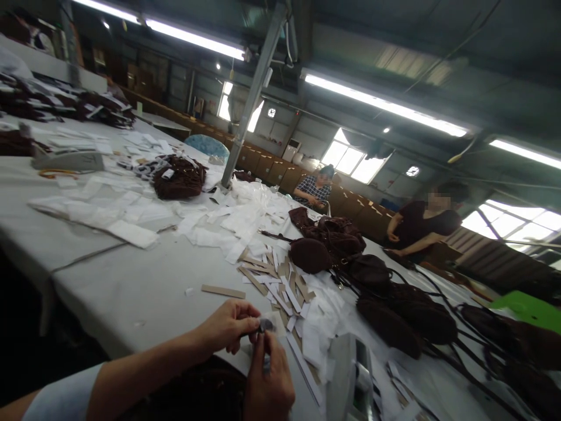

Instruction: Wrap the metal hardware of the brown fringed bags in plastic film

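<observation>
Near the table's front edge, my left hand (230,327) and my right hand (270,374) meet with fingers pinched. Between the fingertips is a small dark piece with translucent film (275,323); its exact kind is too small to tell. Below my wrists, partly hidden, lies a dark brown item (210,389). Just beyond my fingers a heap of white and tan cardboard strips (287,289) spreads over the table (166,292). One tan strip (223,291) lies apart, left of the heap.
Dark brown bags (394,310) with long straps cover the table's right side. A grey tape dispenser (350,374) stands close on my right. Crumpled white wrapping (245,216) and another brown bag (179,177) lie farther off. A metal post (252,99) rises beyond. Two people work across the table.
</observation>
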Motion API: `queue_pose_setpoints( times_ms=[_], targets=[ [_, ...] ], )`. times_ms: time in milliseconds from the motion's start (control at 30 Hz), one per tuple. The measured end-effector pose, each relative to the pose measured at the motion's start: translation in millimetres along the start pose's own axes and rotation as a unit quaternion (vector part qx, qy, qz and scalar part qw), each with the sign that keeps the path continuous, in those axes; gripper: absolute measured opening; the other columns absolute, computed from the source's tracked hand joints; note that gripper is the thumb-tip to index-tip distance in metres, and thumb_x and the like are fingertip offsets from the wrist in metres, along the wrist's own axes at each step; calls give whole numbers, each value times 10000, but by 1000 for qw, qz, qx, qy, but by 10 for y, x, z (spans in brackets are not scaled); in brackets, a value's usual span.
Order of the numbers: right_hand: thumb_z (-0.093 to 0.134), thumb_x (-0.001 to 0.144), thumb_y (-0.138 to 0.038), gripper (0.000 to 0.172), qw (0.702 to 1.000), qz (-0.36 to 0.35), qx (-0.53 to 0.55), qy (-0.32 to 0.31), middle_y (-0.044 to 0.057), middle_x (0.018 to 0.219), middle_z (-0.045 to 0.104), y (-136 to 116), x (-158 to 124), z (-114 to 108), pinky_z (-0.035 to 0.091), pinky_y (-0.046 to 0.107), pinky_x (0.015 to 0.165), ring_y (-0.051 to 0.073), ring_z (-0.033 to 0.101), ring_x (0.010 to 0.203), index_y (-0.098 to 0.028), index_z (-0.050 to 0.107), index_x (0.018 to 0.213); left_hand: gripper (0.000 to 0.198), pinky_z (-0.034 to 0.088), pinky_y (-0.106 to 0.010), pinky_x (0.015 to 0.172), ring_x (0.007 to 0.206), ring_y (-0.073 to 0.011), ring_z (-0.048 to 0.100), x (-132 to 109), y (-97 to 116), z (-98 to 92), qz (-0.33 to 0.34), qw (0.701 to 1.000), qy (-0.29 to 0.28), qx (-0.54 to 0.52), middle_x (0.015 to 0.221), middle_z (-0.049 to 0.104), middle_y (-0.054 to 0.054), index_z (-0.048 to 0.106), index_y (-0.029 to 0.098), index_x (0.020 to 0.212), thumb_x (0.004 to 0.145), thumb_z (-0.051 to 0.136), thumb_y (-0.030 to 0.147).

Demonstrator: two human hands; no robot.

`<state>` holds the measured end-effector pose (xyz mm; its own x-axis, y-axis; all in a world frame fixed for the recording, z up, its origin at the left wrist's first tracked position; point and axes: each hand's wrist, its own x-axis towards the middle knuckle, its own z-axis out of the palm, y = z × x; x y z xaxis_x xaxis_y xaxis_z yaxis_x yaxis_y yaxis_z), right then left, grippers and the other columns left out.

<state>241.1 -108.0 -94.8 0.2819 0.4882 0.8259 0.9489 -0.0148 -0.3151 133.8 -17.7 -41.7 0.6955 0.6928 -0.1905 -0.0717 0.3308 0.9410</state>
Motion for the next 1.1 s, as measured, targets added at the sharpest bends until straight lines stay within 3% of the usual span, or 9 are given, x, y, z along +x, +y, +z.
queue_pose_setpoints(
  times_ms=[200,533,700,833,933,1100],
  targets=[
    [408,985,-343,378,999,-32,-29,7,98,783,735,-55,51,-30,511,220,655,163,710,692,-100,683,896,298,282,-172,315,302,-61,441,-27,-18,-73,-5,997,-13,-77,564,624,8,612,103,883,631,573,256],
    [387,986,-396,432,998,-2,-63,13,106,773,736,-101,89,2,492,229,590,176,710,664,-96,680,881,331,324,-191,368,322,-49,427,-13,-139,-42,-15,988,8,-155,590,626,5,637,88,908,618,602,246],
    [502,947,-380,305,999,42,-14,23,77,820,741,-149,-3,71,499,223,661,168,708,720,-139,689,938,330,339,-191,400,390,-59,467,-19,-200,19,30,989,59,-129,633,628,-7,633,79,907,648,630,284],
    [511,937,-412,310,998,56,21,12,70,853,745,-140,-48,97,497,209,645,163,709,738,-160,688,971,243,372,-197,421,428,-64,481,-8,-249,20,112,987,88,-81,670,614,-2,617,104,841,699,657,297],
    [536,908,-473,340,995,95,40,-6,50,821,737,-130,-33,77,490,208,616,157,700,700,-172,672,989,197,376,-202,412,417,-70,477,15,-283,7,130,983,111,-68,628,589,12,581,123,754,709,659,299],
    [499,926,-476,341,998,54,31,-29,24,774,717,-123,27,32,477,203,633,136,679,671,-183,673,911,132,409,-208,447,460,-90,510,41,-344,9,129,986,102,-41,616,588,5,588,123,756,740,609,252]
  ],
)
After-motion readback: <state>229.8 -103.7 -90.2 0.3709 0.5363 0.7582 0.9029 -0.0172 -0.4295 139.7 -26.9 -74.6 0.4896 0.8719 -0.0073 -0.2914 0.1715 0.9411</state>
